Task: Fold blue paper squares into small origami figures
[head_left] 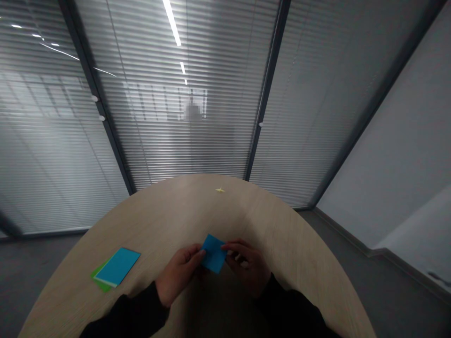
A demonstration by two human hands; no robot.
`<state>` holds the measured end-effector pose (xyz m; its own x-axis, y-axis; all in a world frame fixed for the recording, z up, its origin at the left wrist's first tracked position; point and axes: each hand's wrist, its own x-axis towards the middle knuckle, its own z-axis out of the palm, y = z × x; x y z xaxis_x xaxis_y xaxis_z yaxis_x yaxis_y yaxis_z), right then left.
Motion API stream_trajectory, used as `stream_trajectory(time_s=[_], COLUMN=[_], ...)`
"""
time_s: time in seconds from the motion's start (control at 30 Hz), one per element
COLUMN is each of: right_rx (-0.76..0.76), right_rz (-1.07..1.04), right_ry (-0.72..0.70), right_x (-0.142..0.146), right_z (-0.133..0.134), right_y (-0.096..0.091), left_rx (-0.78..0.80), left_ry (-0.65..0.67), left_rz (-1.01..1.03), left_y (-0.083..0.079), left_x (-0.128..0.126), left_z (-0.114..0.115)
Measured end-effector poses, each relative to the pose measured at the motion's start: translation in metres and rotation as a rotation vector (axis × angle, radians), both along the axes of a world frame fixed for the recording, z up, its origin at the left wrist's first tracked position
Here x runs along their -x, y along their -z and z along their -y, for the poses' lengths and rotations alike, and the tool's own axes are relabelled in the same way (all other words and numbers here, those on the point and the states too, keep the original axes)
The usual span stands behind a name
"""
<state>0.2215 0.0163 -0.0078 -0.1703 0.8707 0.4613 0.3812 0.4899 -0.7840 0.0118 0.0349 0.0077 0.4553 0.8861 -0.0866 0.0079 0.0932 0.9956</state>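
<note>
A small blue square of paper is held up above the table between my two hands. My left hand pinches its left corner, with the thumb lying on the front face. At the right corner, my right hand grips the sheet between thumb and fingertips, the other fingers curled. The paper looks flat and tilted like a diamond; whether it has a crease I cannot tell.
Left of my hands lies a stack of blue and green paper on the round wooden table. A small yellow folded paper piece sits near the far edge. Beyond stands a glass partition with blinds.
</note>
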Motion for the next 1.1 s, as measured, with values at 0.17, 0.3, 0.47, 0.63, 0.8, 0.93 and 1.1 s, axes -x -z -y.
stream_trajectory(time_s=[0.17,0.3,0.47,0.63,0.8,0.93,1.1], right_rx=[0.037,0.106,0.243,0.372,0.370,0.357,0.366], right_rz=[-0.022,-0.088,-0.269,-0.405,-0.471,-0.516,-0.500], right_ry=[0.012,0.051,0.067,0.122,0.120,0.105,0.040], right_x=[0.001,-0.001,0.001,0.010,0.017,0.021,0.022], right_z=[0.001,-0.001,-0.003,0.001,0.005,0.006,0.006], right_y=[0.002,0.005,0.008,0.008,0.009,0.009,0.007], left_rx=[-0.051,-0.166,-0.238,-0.283,-0.226,-0.199,-0.197], left_ry=[0.022,-0.010,0.011,-0.086,-0.137,-0.143,-0.061], left_rz=[-0.015,-0.001,-0.108,-0.179,-0.073,0.001,-0.067], left_y=[-0.002,-0.002,0.001,0.002,0.001,-0.003,-0.008], left_x=[0.007,0.011,0.013,0.010,0.006,0.003,0.002], left_z=[-0.002,-0.001,0.000,-0.002,-0.001,0.000,0.001])
